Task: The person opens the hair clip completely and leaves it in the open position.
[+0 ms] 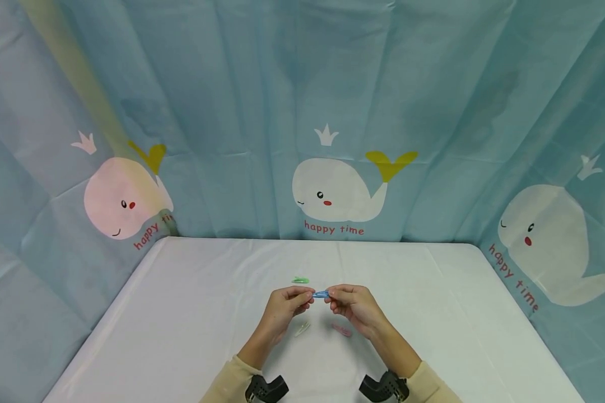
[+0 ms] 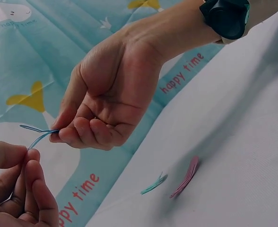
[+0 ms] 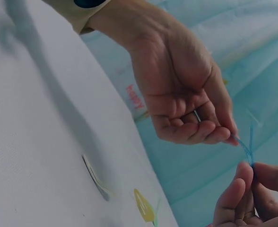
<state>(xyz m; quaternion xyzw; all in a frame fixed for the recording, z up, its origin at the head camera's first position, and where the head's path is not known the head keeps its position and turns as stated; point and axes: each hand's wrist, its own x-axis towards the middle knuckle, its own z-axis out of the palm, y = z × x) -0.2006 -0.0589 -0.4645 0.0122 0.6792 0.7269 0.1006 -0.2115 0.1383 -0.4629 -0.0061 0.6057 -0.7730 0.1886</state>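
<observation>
My left hand (image 1: 284, 305) and right hand (image 1: 355, 304) meet over the white table, both pinching a blue snap hair clip (image 1: 320, 294) between thumb and fingertips. In the left wrist view the clip's thin strips (image 2: 39, 137) stand spread apart. They join at the right fingertips, and the left fingertips pinch one strip. A green hair clip (image 1: 300, 280) lies beyond the hands. Nearer, a pale hair clip (image 1: 302, 328) lies below the left hand and a pink hair clip (image 1: 341, 330) below the right hand.
A small turquoise clip (image 2: 153, 184) lies beside the pink one in the left wrist view. The right wrist view shows a yellowish clip (image 3: 143, 205) near the table edge. A blue curtain (image 1: 232, 112) with printed whales surrounds the white table (image 1: 181, 313).
</observation>
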